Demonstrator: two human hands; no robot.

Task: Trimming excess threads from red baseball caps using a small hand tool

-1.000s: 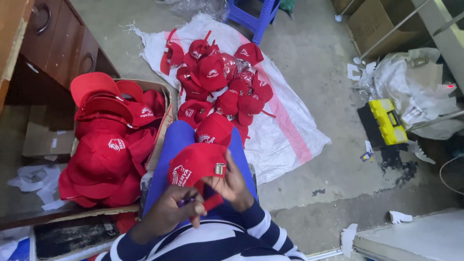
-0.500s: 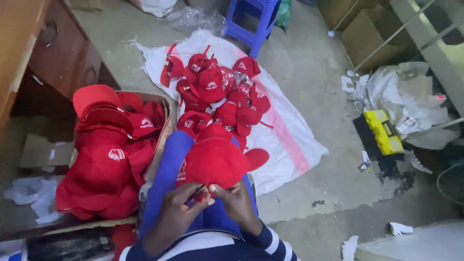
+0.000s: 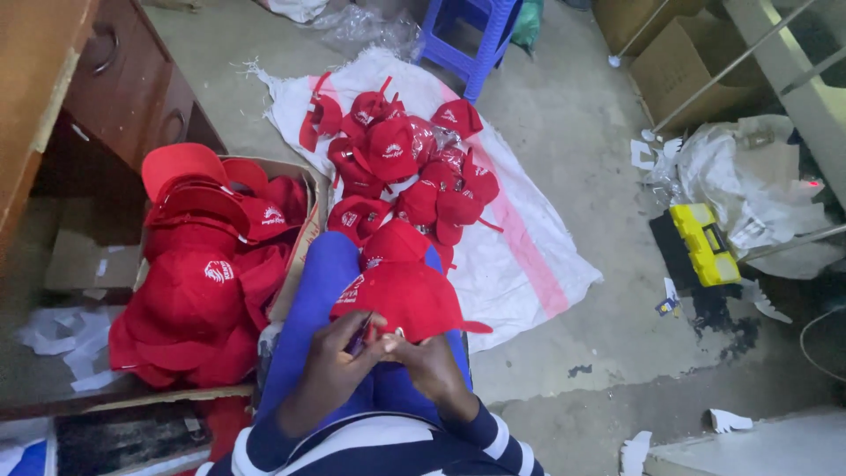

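Left hand (image 3: 339, 357) and right hand (image 3: 423, 357) pinching red cap (image 3: 401, 295) rear edge on lap, cap box (image 3: 304, 234) touching left of cap, cap pile (image 3: 397, 167) beyond, bare floor (image 3: 617, 344) right.

The person wears a top with dark blue and white stripes and long sleeves, and bright blue trousers. The left hand (image 3: 339, 357) and right hand (image 3: 427, 361) are bare.

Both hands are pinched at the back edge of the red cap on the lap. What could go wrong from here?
1. The red cap lies loosely across the blue-clad legs; a tug by the left hand or right hand could slide it onto the dusty floor.
2. The fingertips meet around something small and hidden from view, so a slip might nick a finger.
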